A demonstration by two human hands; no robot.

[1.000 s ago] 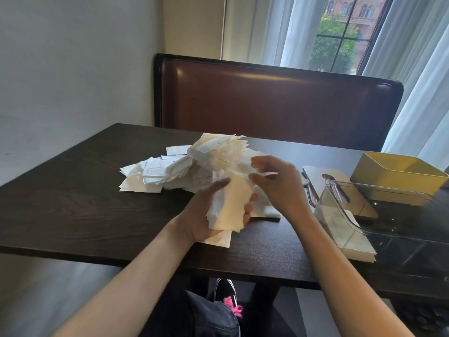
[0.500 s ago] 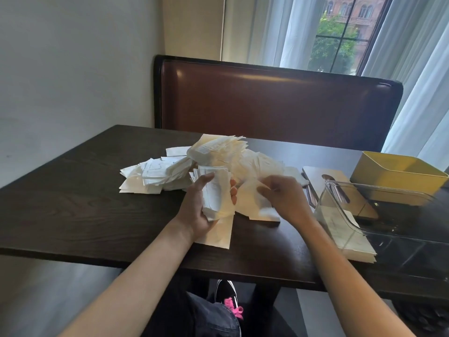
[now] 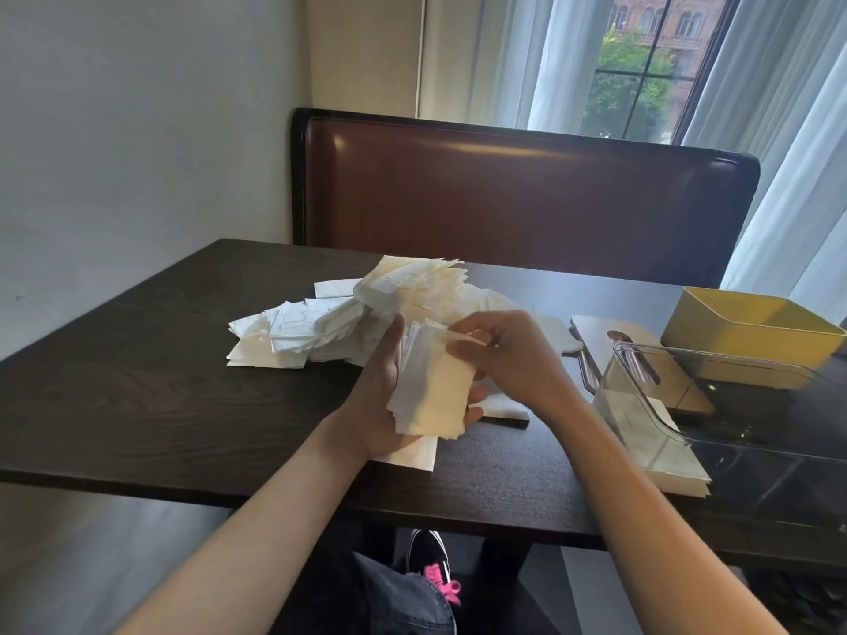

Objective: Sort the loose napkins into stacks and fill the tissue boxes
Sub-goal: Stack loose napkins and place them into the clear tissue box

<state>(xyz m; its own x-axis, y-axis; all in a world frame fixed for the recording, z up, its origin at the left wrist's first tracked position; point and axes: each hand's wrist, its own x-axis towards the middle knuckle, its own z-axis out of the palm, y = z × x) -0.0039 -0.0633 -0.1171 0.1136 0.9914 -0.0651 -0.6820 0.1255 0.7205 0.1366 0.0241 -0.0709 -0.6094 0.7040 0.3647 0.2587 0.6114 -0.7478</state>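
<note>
The dark wood table (image 3: 137, 382) stood against a brown leather booth back (image 3: 527, 199), with sheer curtains (image 3: 527, 52) at the window. The left hand (image 3: 380, 405) cupped a napkin stack (image 3: 435, 396); the right hand (image 3: 513, 355) pinched what looked like a single napkin (image 3: 463, 339) at its top. Loose napkins (image 3: 321, 323) were heaped behind, a clear tissue box (image 3: 715, 405) and a yellow box (image 3: 751, 341) to the right.

Bare table (image 3: 137, 382) left of napkin pile (image 3: 321, 327)

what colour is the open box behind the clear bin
Yellow; the open box shows in the head view, far right on the table.
</note>
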